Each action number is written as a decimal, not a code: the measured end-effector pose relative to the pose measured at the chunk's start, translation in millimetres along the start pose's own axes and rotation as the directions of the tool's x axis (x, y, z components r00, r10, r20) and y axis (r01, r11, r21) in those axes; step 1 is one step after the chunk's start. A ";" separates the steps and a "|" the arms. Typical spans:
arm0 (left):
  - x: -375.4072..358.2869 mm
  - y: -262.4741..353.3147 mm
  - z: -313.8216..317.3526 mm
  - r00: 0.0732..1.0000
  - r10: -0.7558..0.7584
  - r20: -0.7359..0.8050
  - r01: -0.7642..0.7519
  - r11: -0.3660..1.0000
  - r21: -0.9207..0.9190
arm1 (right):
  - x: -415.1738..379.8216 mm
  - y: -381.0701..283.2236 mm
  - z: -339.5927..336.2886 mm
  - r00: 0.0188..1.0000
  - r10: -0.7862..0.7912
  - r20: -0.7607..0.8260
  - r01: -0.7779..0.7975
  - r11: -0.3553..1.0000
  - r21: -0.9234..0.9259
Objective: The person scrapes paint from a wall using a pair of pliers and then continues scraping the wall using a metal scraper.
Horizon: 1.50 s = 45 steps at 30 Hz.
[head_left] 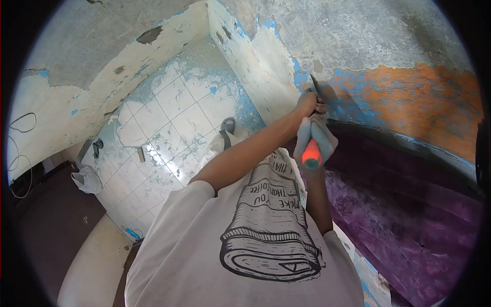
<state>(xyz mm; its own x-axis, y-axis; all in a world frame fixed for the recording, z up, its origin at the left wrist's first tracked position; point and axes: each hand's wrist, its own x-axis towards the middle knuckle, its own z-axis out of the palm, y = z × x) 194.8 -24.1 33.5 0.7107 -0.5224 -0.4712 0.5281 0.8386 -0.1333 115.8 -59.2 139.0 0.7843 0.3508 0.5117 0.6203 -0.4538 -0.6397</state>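
A scraper (311, 155) with a red-orange handle and a dark butt end points away from me toward the wall. My right hand (323, 135), in a pale grey glove, is wrapped round the handle. Farther forward, my bare left hand (308, 104) is closed round the tool just behind its dark, narrow blade (313, 82). The blade tip lies right at the wall's corner edge, beside a patch of blue paint (301, 79). Flaking orange and blue paint (409, 94) covers the lower wall to the right, with bare grey plaster above it.
Purple cushioned upholstery (399, 225) lies close on my right. Paint scraps are strewn over the tiled floor (171, 115), where a small block (141, 154) lies. My sandalled foot (228, 124) is near the wall base. A white plastic bag (88, 180) sits at left, beside a dark surface (56, 225).
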 end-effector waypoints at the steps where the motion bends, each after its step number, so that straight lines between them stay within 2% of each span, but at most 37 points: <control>1: -1.8 5.0 2.1 0.998 -0.067 0.000 0.067 0.998 0.018 | 1.7 -0.9 -1.2 1.000 0.000 0.007 0.000 1.000 0.020; 2: -3.2 5.3 6.5 0.999 -0.052 0.002 0.052 0.999 0.013 | 3.2 -4.0 0.5 1.000 -0.010 0.015 0.010 1.000 0.029; 4: -9.9 -9.1 14.3 0.983 0.122 0.139 -0.134 0.988 0.082 | 1.5 -17.0 0.7 0.987 -0.139 -0.078 0.141 0.990 0.017; 6: -5.7 -8.4 13.6 0.990 0.115 0.086 -0.121 0.989 0.079 | 3.0 -14.0 -2.3 0.985 -0.157 -0.075 0.159 0.987 0.023; 8: 4.9 -0.1 4.7 0.991 0.130 0.013 -0.131 0.991 0.032 | 1.7 -6.0 -0.2 0.999 -0.046 0.004 0.046 0.999 0.029; 9: 8.8 0.0 1.1 0.991 0.133 0.017 -0.133 0.990 0.035 | 0.6 -6.6 3.5 0.997 -0.072 0.018 0.072 0.997 -0.039; 11: -2.1 1.0 4.6 0.989 0.095 0.113 -0.102 0.993 0.064 | 3.0 -14.8 5.8 0.995 -0.103 -0.020 0.102 0.995 -0.018; 14: -12.0 -2.6 19.1 0.988 0.134 0.077 -0.143 0.982 0.122 | 2.9 -12.4 6.6 0.988 -0.139 -0.062 0.140 0.990 0.004; 16: -2.9 6.5 6.7 0.990 0.115 0.082 -0.122 0.989 0.084 | 2.3 -9.6 8.1 0.985 -0.153 -0.085 0.154 0.988 0.001; 18: 7.2 7.6 -1.6 0.991 0.102 0.088 -0.106 0.993 0.046 | 2.5 -7.8 9.9 0.991 -0.128 0.048 0.130 0.991 -0.035; 20: -1.2 1.3 6.5 0.990 0.064 0.127 -0.066 0.998 0.012 | 3.9 -15.5 5.4 0.994 -0.097 0.044 0.098 0.995 -0.026; 23: 3.1 -2.5 7.5 0.989 0.093 0.115 -0.097 0.995 0.027 | 5.0 -14.9 1.9 0.989 -0.147 -0.014 0.147 0.989 -0.007; 26: 4.3 9.8 -0.6 0.995 0.087 0.042 -0.089 0.995 0.051 | 2.3 -7.4 7.2 0.995 -0.077 0.057 0.079 0.997 -0.024; 28: -2.5 4.9 6.3 0.994 0.072 0.084 -0.074 0.997 0.018 | 3.7 -11.1 8.6 0.990 -0.144 0.008 0.144 0.989 -0.031; 30: -14.6 -1.3 20.2 0.993 0.034 0.116 -0.038 0.999 0.027 | 3.9 -16.6 1.6 0.990 -0.138 0.005 0.138 0.990 -0.014; 31: -11.2 -1.1 17.7 0.993 0.033 0.117 -0.037 0.999 0.026 | 4.4 -17.8 -1.2 0.991 -0.135 -0.009 0.135 0.991 0.000; 33: 5.2 2.4 3.6 0.990 0.137 0.017 -0.139 0.984 0.116 | -0.6 -1.9 5.6 0.995 -0.098 0.013 0.098 0.995 -0.010; 36: 34.6 7.0 -31.8 0.995 0.054 0.084 -0.065 0.989 0.134 | -0.8 -1.1 9.8 0.997 -0.067 0.031 0.068 0.998 -0.014; 37: 13.2 1.5 -6.1 0.994 0.085 -0.065 -0.084 0.996 0.013 | -0.7 -4.2 9.7 0.997 -0.068 0.029 0.068 0.998 -0.011; 38: 6.4 -1.5 1.1 0.994 0.086 -0.070 -0.086 0.996 0.006 | -0.5 -8.6 7.5 0.997 -0.064 0.037 0.065 0.998 -0.008; 40: 2.7 -5.5 5.1 0.994 0.100 0.046 -0.104 0.990 0.096 | 2.1 -16.2 3.2 0.994 -0.104 -0.025 0.104 0.995 0.002; 44: 18.9 1.2 -21.0 0.994 0.089 0.069 -0.096 0.989 0.114 | -6.4 4.4 8.4 0.997 -0.074 0.035 0.075 0.997 -0.033; 45: 22.1 -0.3 -23.8 0.999 0.041 0.005 -0.042 0.994 0.102 | -7.6 6.1 9.1 0.996 -0.076 0.042 0.079 0.995 -0.055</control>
<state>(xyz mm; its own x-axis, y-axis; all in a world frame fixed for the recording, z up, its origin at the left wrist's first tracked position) 199.2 -32.3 2.4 0.7344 -0.4881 -0.4717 0.5429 0.8395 -0.0235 113.7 -57.2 126.0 0.7343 0.4183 0.5346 0.6786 -0.4695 -0.5648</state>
